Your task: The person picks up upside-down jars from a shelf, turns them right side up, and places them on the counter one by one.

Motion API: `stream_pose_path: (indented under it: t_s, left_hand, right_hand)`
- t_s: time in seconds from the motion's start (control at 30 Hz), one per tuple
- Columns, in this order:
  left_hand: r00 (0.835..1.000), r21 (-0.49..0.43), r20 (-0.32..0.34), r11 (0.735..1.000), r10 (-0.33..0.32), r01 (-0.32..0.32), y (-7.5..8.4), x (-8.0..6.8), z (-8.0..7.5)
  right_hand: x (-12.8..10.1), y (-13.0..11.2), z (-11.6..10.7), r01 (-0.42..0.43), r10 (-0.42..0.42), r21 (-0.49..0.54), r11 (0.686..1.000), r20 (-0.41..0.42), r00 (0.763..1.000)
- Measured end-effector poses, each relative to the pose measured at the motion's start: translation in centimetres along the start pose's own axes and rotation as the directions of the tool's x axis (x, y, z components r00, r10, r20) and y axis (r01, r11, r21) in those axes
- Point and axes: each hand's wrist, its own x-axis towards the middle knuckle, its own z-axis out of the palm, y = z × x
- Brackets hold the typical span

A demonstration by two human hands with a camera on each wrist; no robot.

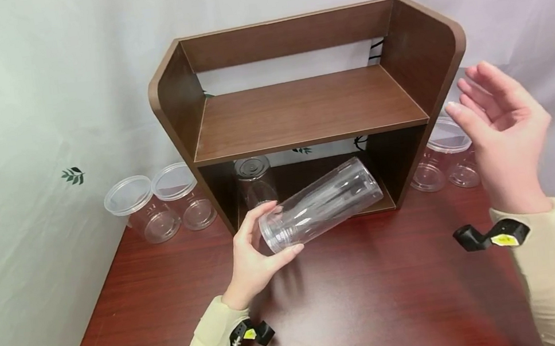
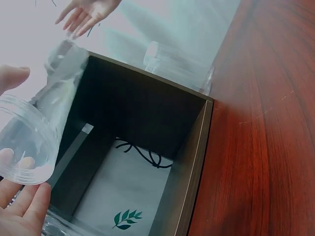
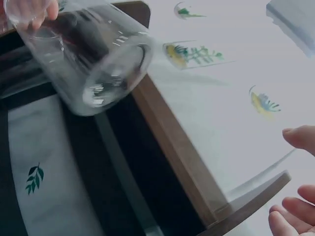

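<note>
My left hand (image 1: pixel 249 263) grips a tall clear plastic jar (image 1: pixel 325 204) around its threaded mouth, thumb on the near side and fingers on the far side. The jar tilts, its base up to the right, in front of the shelf's lower compartment. The left wrist view shows fingertips (image 2: pixel 37 206) against the rim; the base of the jar (image 3: pixel 115 73) faces the right wrist camera. To the right of the shelf my right hand (image 1: pixel 512 135) is raised, holding nothing, its fingers loosely bent. Another clear jar (image 1: pixel 255 181) stands inside the lower compartment at the left.
A brown two-tier shelf (image 1: pixel 311 108) stands on the reddish wooden table (image 1: pixel 366 300). Two lidded clear jars (image 1: pixel 150 214) stand left of it, and more clear jars (image 1: pixel 428 172) on its right, partly behind my right hand. Pale cloth (image 1: pixel 19 141) hangs around the table.
</note>
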Motion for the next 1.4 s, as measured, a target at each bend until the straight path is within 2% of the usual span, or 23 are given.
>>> stream_pose_path:
  t_s: [0.17, 0.3, 0.5, 0.7, 0.87, 1.17, 1.4]
  left_hand:
    - [1.000, 0.009, -0.001, 1.000, -0.008, 0.008, -0.1, -0.1, 0.3]
    - [1.000, -0.003, 0.001, 1.000, -0.009, 0.009, 0.0, 0.1, 0.9]
    - [1.000, -0.033, 0.004, 0.999, -0.014, 0.014, 0.2, 0.8, 2.1]
    - [1.000, -0.095, 0.025, 0.995, -0.008, 0.010, 0.2, 1.9, 4.1]
    - [0.997, -0.114, 0.071, 0.993, -0.001, 0.009, -0.2, 2.8, 6.2]
    - [0.993, -0.086, 0.115, 0.996, 0.034, -0.025, -0.8, 4.7, 9.9]
    - [0.990, -0.104, 0.142, 0.995, 0.023, -0.008, -1.0, 5.5, 11.5]
  right_hand:
    - [1.5, 0.7, 0.0, -0.067, 0.070, -0.075, 0.995, 0.035, 0.997]
    - [2.3, 1.5, 0.3, -0.077, 0.084, -0.102, 0.992, 0.067, 0.994]
    - [2.7, 2.2, 0.3, -0.086, 0.092, -0.133, 0.987, 0.045, 0.995]
    - [3.0, 2.7, 0.3, -0.018, 0.026, -0.200, 0.980, 0.037, 0.999]
    - [3.1, 2.9, 0.5, 0.029, -0.017, -0.254, 0.967, 0.050, 0.999]
    - [3.1, 2.9, 0.5, 0.051, -0.038, -0.296, 0.954, 0.049, 0.998]
    - [3.1, 3.0, 0.4, 0.041, -0.029, -0.288, 0.957, 0.047, 0.998]
